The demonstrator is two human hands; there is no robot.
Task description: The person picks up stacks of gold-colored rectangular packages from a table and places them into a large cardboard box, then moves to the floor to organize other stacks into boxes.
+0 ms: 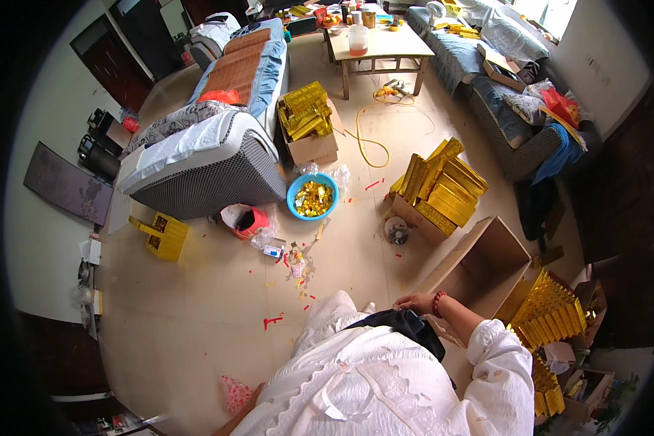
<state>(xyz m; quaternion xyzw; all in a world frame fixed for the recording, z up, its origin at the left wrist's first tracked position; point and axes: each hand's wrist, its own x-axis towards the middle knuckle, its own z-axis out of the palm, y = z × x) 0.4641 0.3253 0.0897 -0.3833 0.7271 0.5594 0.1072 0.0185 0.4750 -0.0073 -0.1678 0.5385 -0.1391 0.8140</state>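
My right hand (414,303), with a red bead bracelet at its wrist, is at the upper edge of a black bag (400,325) at my waist. Its fingers are bent, and I cannot tell whether they grip anything. Low on the left, part of my left arm or hand (253,397) shows beside a pink-and-white patterned cloth or bag (235,393); its fingers are hidden. An open cardboard box (477,267) lies tilted beyond my right forearm. Past it, a carton (422,220) is heaped with gold paper pieces (441,188).
A blue basin (313,215) holds gold foil pieces, near a red bucket (248,222). Scraps (297,267) litter the floor. A yellow cable (373,158) runs towards a table (384,49). Sofas (212,180) flank the room. Stacked gold pieces (550,310) stand at right.
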